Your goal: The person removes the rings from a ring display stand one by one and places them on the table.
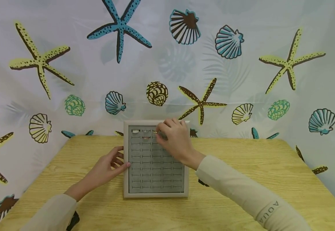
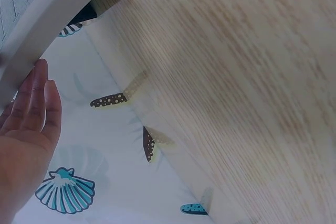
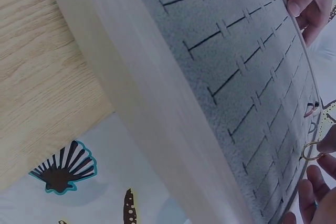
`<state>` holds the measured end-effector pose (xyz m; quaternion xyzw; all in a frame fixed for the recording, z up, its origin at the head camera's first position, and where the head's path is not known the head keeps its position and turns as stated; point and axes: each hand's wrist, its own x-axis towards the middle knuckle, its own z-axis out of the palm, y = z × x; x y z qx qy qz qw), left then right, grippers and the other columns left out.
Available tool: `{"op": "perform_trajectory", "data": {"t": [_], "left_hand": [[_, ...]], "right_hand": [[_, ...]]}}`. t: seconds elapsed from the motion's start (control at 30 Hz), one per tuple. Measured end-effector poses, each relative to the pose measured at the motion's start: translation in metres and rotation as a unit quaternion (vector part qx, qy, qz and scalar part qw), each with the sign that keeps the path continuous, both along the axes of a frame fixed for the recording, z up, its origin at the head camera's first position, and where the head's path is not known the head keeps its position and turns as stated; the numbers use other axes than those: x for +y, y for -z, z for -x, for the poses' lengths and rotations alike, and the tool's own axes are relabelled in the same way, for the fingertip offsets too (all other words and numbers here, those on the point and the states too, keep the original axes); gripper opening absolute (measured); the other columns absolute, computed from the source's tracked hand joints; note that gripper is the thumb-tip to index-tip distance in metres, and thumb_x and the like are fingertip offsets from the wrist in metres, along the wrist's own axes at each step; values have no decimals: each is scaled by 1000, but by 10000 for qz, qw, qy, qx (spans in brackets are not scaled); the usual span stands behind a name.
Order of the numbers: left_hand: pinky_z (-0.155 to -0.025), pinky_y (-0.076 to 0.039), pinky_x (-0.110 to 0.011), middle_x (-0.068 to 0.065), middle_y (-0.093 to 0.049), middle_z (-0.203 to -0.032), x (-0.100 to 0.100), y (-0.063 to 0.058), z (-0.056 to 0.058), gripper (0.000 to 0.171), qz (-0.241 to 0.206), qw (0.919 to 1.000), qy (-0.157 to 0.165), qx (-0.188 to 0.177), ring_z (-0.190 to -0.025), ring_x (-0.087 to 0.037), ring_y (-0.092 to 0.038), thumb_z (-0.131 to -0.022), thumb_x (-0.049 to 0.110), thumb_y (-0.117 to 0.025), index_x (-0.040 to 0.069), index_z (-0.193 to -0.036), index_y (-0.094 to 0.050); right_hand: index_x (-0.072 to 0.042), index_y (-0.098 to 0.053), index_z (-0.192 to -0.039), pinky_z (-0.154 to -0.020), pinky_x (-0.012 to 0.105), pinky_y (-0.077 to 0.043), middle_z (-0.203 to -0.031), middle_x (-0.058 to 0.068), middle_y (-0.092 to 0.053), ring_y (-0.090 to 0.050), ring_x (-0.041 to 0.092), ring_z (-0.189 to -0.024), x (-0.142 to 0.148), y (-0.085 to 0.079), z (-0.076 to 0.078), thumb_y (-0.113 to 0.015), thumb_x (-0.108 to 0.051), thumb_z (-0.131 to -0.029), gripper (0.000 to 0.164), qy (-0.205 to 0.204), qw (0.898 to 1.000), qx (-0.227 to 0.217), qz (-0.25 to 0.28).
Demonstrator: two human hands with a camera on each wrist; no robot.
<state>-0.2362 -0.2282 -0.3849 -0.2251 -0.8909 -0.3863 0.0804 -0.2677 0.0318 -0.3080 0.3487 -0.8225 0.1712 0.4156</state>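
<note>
A ring display board (image 1: pixel 155 175) with a pale frame and grey slotted padding stands tilted upright on the table. My left hand (image 1: pixel 111 165) holds its left edge, thumb at the front; in the left wrist view the fingers reach behind the frame. Near the top, my right hand (image 1: pixel 176 139) pinches a gold ring (image 3: pixel 311 151) at a slot in the top row. To its left sit a silver-looking ring (image 1: pixel 135 131) and another small ring (image 1: pixel 146 131). A reddish ring (image 1: pixel 146 138) is in the second row.
The wood-grain table (image 1: pixel 228 205) extends around the board. Behind it hangs a white cloth (image 1: pixel 167 70) printed with starfish and shells. A dark object (image 1: pixel 203 182) shows partly beside the right forearm.
</note>
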Motion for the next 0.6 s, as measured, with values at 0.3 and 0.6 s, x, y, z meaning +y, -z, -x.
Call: {"op": "perform_trajectory", "data": {"t": [0.3,0.6], "left_hand": [[-67,-51,-23,-9,-62,-102,4,0,4,53,0,10000,-68,54,-81,-11,-62,-88,26,-62,10,-132,-39],[-67,-51,-24,-9,-62,-102,11,-1,6,53,5,9999,-169,33,-81,-13,-62,-87,26,-62,9,-132,-39]], "right_hand": [[-19,-64,-85,-65,31,-37,-81,-4,-60,-54,14,-79,6,-5,3,-67,-20,-80,6,-200,9997,101,27],[-18,-64,-82,-67,34,-36,-81,-3,-59,-52,16,-76,33,-8,-1,-68,-16,-78,6,-364,9991,-204,74]]}}
